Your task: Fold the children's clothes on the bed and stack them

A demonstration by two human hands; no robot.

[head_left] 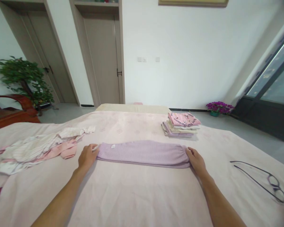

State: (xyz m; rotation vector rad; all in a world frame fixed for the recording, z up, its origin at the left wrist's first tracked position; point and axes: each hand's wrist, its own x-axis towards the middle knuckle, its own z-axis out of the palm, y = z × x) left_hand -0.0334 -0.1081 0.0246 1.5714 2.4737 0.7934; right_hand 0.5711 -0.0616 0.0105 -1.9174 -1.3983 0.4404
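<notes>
"Where on the pink cloth [142, 195] is the lilac garment [142, 154]?"
"Between its left and right edges, a folded strip."
"And the grip?"
"Left hand [87, 157] and right hand [197, 160] pinch opposite ends. Likely mid-fold; moving it calls for even tension."

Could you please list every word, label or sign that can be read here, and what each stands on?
"The Outdoors": on the pink folded garment topping the stack; its other lettering is too small or blurred to read surely.
White label on the purple garment: too small to read.
I can read no other text.
</notes>
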